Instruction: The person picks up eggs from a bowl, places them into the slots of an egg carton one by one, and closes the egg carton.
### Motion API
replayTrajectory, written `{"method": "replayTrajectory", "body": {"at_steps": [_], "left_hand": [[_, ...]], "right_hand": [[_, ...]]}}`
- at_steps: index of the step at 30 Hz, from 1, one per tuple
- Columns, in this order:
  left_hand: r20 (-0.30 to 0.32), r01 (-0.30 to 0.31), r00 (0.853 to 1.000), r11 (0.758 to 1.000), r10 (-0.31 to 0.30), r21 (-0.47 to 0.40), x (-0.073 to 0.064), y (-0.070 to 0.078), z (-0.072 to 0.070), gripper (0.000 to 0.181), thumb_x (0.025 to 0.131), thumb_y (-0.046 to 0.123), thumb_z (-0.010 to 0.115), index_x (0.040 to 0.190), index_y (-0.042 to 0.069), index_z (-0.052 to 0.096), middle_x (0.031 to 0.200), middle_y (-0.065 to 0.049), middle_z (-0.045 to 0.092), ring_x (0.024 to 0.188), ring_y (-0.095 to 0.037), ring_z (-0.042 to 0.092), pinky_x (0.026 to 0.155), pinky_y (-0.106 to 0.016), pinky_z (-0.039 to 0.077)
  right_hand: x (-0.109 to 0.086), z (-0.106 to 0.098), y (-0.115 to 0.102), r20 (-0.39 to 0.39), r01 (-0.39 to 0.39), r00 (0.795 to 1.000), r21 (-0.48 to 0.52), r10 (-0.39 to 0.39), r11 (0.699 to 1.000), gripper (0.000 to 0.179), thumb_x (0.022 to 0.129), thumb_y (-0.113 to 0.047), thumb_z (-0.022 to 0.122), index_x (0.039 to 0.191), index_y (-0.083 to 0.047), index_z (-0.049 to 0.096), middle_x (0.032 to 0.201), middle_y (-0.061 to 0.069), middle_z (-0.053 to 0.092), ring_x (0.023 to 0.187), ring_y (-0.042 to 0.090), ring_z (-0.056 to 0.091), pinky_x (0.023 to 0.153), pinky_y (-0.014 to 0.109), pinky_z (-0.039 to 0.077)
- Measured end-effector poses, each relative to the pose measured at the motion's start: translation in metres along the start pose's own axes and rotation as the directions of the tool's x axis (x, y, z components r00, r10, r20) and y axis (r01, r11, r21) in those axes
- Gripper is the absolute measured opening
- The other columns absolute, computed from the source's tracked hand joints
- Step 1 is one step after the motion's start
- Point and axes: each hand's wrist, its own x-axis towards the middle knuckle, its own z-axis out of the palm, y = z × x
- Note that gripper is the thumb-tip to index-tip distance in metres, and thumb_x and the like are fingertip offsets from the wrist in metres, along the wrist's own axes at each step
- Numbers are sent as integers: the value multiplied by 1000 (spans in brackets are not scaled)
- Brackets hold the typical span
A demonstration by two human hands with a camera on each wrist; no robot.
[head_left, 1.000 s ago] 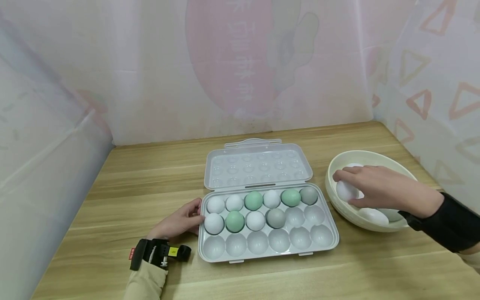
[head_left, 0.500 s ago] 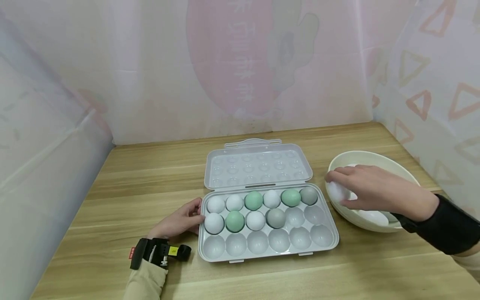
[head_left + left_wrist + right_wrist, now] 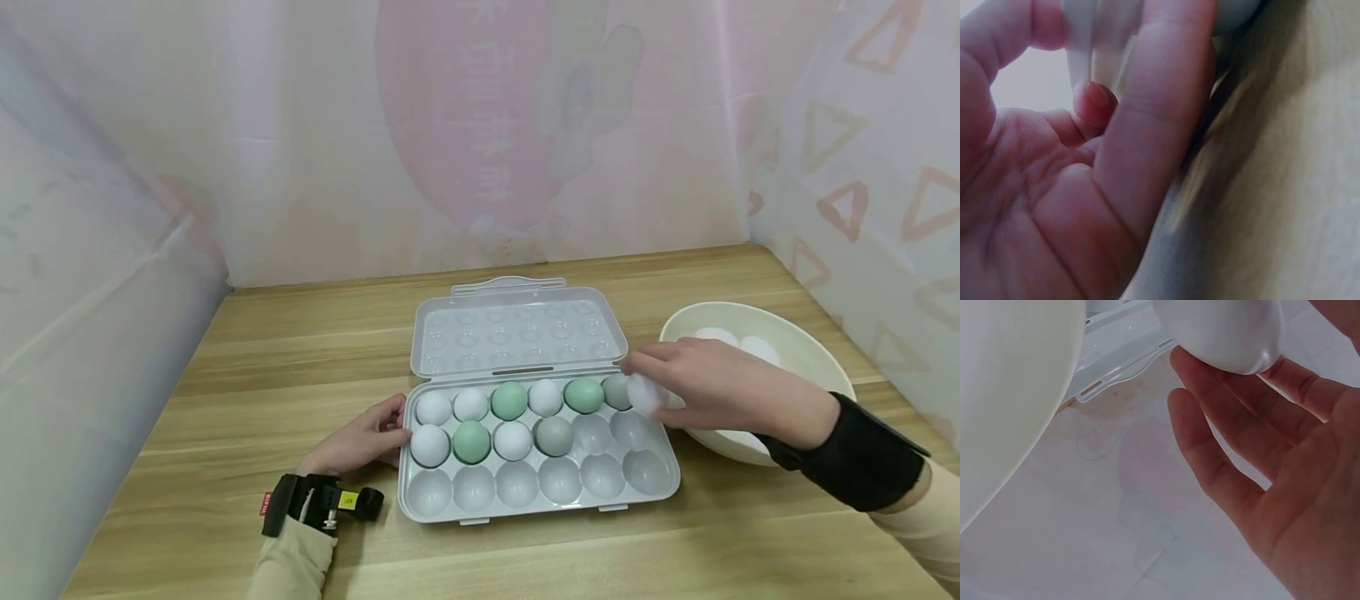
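On the wooden table an open plastic egg box (image 3: 517, 485) holds white, green and grey eggs in its back and middle rows; its front cups are bare. My left hand (image 3: 358, 439) grips the box's left side, thumb at the rim. In the left wrist view the fingers (image 3: 1154, 94) bend against the box wall, low over the table. Between thumb and fingers my right hand (image 3: 723, 392) pinches a white egg (image 3: 647, 395) over the right end of the back row, beside a grey egg (image 3: 617, 392). The right wrist view shows this egg at the fingertips (image 3: 1188, 365).
A cream bowl (image 3: 813, 358) with several white eggs (image 3: 759, 348) stands right of the box, partly under my right forearm. The box's clear lid (image 3: 517, 333) lies folded back behind it. Printed cloth walls (image 3: 315, 167) close off the back and both sides.
My right hand has carried the white egg left, from inside the bowl to above the right edge of the egg box. The left hand has stayed at the box's side.
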Motion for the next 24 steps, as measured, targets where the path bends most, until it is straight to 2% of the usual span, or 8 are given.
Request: {"method": "replayTrajectory", "body": {"at_steps": [4, 10, 19, 24], "left_hand": [[-3, 3, 1000, 1000, -3, 6, 0, 0, 0, 17, 96, 4, 51, 104, -6, 40, 103, -17, 50, 91, -24, 58, 72, -36, 57], [-1, -3, 1000, 1000, 3, -4, 0, 0, 1, 16, 96, 3, 51, 102, -6, 40, 102, -16, 49, 91, -24, 58, 71, -36, 57], [-5, 4, 1000, 1000, -4, -3, 0, 0, 1, 15, 95, 3, 51, 102, -5, 40, 101, -16, 49, 90, -24, 58, 70, -37, 57], [-11, 6, 1000, 1000, -6, 1, 0, 1, 1, 15, 95, 3, 51, 101, -5, 40, 101, -16, 48, 90, -24, 58, 71, -37, 57]], "right_hand": [[5, 2, -5, 12, 16, 1000, 11, -17, 1000, 49, 69, -16, 83, 111, -8, 58, 101, 2, 64, 77, 19, 61, 67, 37, 52], [11, 9, -12, 27, 40, 999, 66, -42, 997, 47, 70, -14, 82, 110, -10, 56, 99, 0, 61, 76, 14, 58, 63, 31, 52], [20, 25, -22, 85, 64, 994, 94, -72, 994, 44, 69, -15, 81, 101, -14, 50, 87, -6, 50, 67, 11, 50, 56, 26, 47], [26, 33, -25, 116, 98, 988, 65, -106, 993, 48, 66, -19, 85, 97, -13, 47, 80, -8, 46, 63, 10, 46, 53, 25, 44]]}}
